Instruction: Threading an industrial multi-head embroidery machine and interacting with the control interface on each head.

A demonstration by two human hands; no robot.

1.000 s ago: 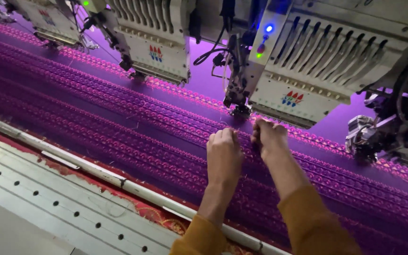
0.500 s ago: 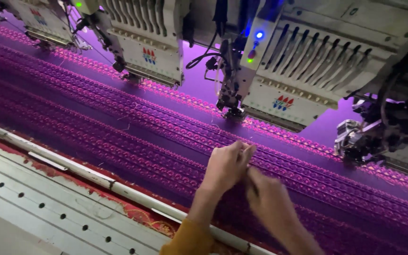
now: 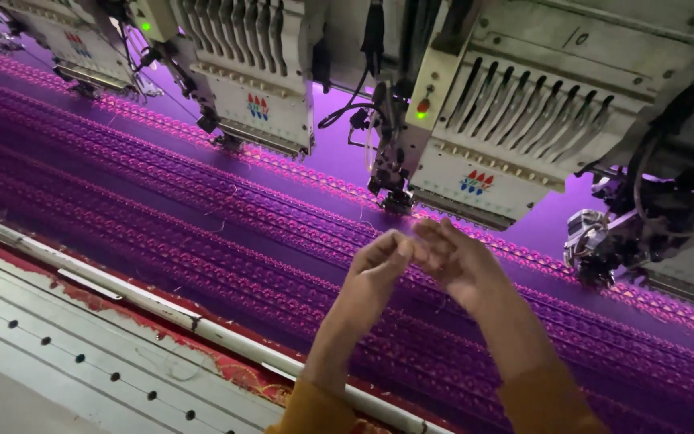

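Note:
My left hand (image 3: 375, 273) and my right hand (image 3: 458, 259) are raised over the purple embroidered cloth (image 3: 202, 217). Their pinched fingertips meet just below an embroidery head (image 3: 475, 153). That head's needle foot (image 3: 395, 197) sits a little above and left of my fingers. Both hands have their fingers closed. I cannot make out whether a fine thread lies between them. Mustard-coloured sleeves cover both wrists at the bottom edge.
A row of cream embroidery heads (image 3: 255, 76) runs along the top, with green lamps lit. A dark mechanism (image 3: 604, 245) sits at the right. A white rail (image 3: 146, 305) edges the cloth, and a perforated white table (image 3: 50, 354) lies below it.
My hands have come back together, fingertips touching, after the right hand dropped lower half a second ago. They now sit slightly further from the needle than a second ago.

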